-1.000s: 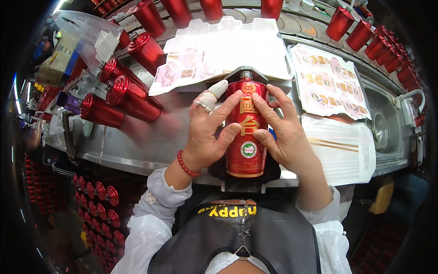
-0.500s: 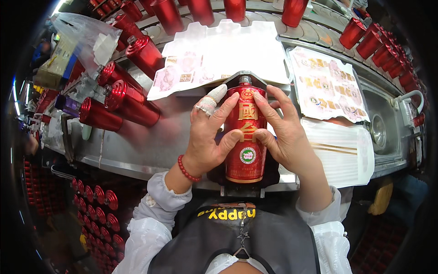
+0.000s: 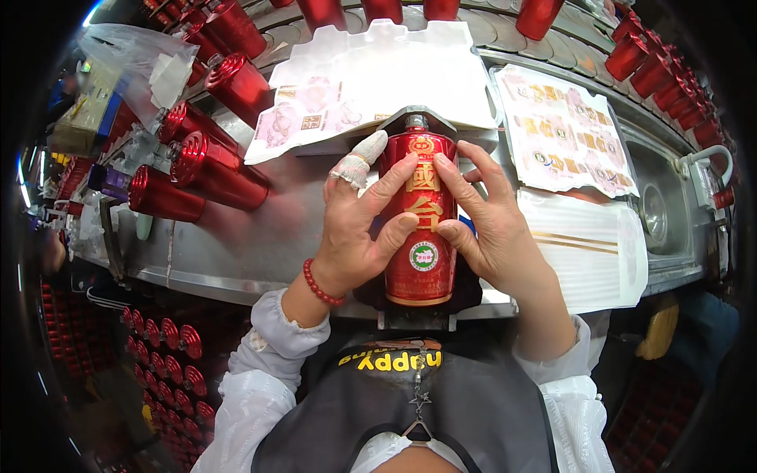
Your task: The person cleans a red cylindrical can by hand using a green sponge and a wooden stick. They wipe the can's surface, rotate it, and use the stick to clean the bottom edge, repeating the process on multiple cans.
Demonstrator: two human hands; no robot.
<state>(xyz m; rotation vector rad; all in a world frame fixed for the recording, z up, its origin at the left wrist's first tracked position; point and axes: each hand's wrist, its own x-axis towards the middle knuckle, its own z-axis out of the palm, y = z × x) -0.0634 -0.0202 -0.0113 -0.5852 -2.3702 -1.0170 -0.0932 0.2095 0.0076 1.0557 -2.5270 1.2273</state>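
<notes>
A red bottle (image 3: 419, 229) lies on its side in a dark cradle at the near edge of the steel table (image 3: 236, 236), neck pointing away from the person, gold characters and a round seal facing up; the left hand (image 3: 359, 229), a bandaged fingertip raised and a red bead bracelet (image 3: 319, 285) at the wrist, has its fingers spread flat over the bottle's left flank; the right hand (image 3: 485, 225) mirrors it on the right flank, so both are pressed on the bottle rather than closed round it; beyond the neck lies a white sheet of labels (image 3: 378, 79), another label sheet (image 3: 564, 130) toward the right edge, white paper with gold stripes (image 3: 591, 244) just beside the right hand; more red bottles (image 3: 197, 169) lie toward the left edge; the risk, as I judge it: uneven pressure from the fingers could skew or wrinkle the front label, or roll the round bottle in its cradle so it sits off-centre
</notes>
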